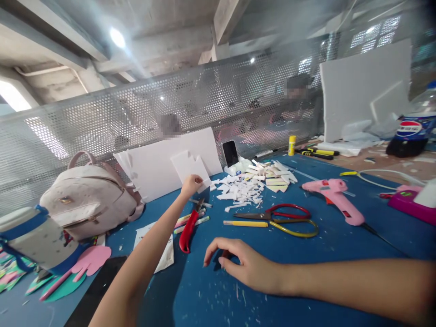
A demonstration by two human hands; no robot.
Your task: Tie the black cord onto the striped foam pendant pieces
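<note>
My left hand [192, 185] reaches far out over the table, its fingers closed at the lower part of a notched white foam board piece [185, 164]. That piece leans against a larger white board [150, 170]. Resting on the blue tabletop [204, 295], my right hand [245, 263] has curved fingers, thumb apart, and nothing in its grasp. Between the hands lies a red-handled cutter [190, 229] beside several pens [194, 220]. Beyond my right hand are scissors [286, 218] with red and yellow handles and a yellow pen [247, 223].
White foam scraps [245, 188] lie heaped near a propped phone [230, 153]. At right are a pink glue gun [335, 197] with its cord, a glue stick [292, 145] and a cola bottle [413, 127]. A backpack [91, 195] and a large cup [39, 238] stand left.
</note>
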